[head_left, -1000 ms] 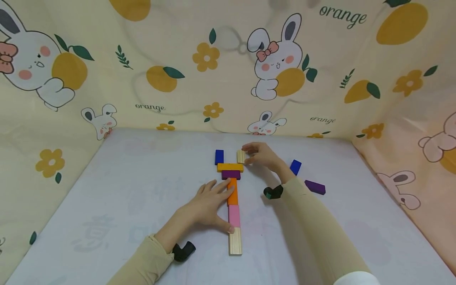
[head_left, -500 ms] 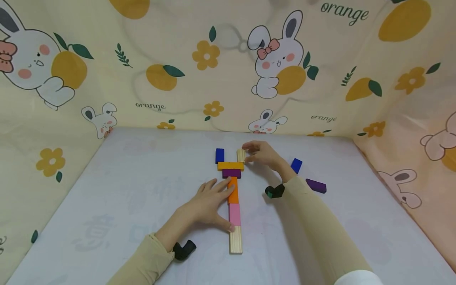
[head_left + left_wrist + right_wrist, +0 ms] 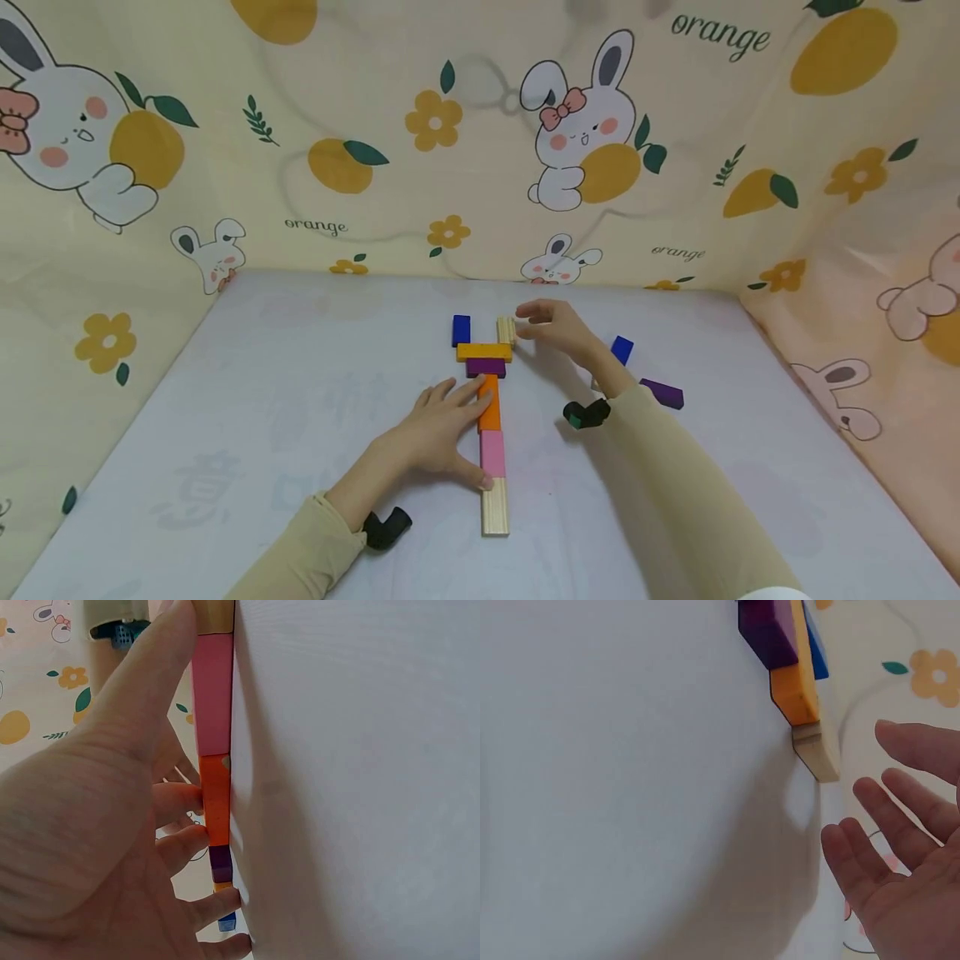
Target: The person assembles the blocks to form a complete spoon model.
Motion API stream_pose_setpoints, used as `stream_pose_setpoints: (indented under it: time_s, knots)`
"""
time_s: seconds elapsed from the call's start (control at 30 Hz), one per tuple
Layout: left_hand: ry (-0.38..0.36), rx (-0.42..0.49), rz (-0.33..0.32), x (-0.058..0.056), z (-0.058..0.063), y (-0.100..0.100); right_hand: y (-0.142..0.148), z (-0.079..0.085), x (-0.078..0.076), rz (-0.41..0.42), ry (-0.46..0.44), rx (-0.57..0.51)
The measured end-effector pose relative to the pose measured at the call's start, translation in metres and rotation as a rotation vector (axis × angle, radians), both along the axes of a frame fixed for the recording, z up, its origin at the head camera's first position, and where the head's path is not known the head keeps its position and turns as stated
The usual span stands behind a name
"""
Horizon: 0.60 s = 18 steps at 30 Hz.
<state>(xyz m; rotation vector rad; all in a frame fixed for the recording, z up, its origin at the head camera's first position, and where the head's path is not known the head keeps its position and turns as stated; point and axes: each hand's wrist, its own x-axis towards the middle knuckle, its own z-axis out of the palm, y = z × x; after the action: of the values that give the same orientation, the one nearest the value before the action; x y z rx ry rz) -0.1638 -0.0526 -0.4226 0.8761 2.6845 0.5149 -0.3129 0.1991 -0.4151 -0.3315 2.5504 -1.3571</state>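
A line of wooden blocks runs away from me in the head view: a plain wood block (image 3: 495,510), a pink block (image 3: 492,454), an orange block (image 3: 489,408), then a purple block (image 3: 486,367) and a yellow block (image 3: 483,352) set crosswise. Beyond the yellow one stand a blue block (image 3: 461,330) at left and a small plain block (image 3: 506,331) at right. My left hand (image 3: 438,429) rests along the line with spread fingers, thumb at the pink and plain blocks, fingertips on the orange. Just right of the small plain block, my right hand (image 3: 558,333) holds nothing, fingers loosely bent.
Right of my right wrist lie another blue block (image 3: 622,350) and a purple block (image 3: 662,393). Part of a pale block (image 3: 596,385) shows beside that wrist. A patterned cloth (image 3: 360,100) rises behind the white table (image 3: 285,367).
My right hand has drawn slightly right, away from the small plain block, and a pale block has come into sight by the wrist. My left hand keeps its place on the line.
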Motion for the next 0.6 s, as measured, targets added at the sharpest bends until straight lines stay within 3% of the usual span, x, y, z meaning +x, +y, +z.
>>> stream_pose_setpoints:
  time_s: [0.3, 0.5, 0.6]
  knots:
    - [0.004, 0.007, 0.000, 0.001, 0.000, 0.000, 0.016, 0.007, 0.025, -0.059, 0.088, 0.011]
    - [0.004, 0.005, 0.004, 0.002, 0.000, 0.000, 0.031, 0.014, 0.059, -0.153, 0.082, -0.109]
    - [0.007, 0.011, 0.001, 0.002, 0.000, 0.000, 0.042, 0.017, 0.076, -0.175, 0.108, -0.111]
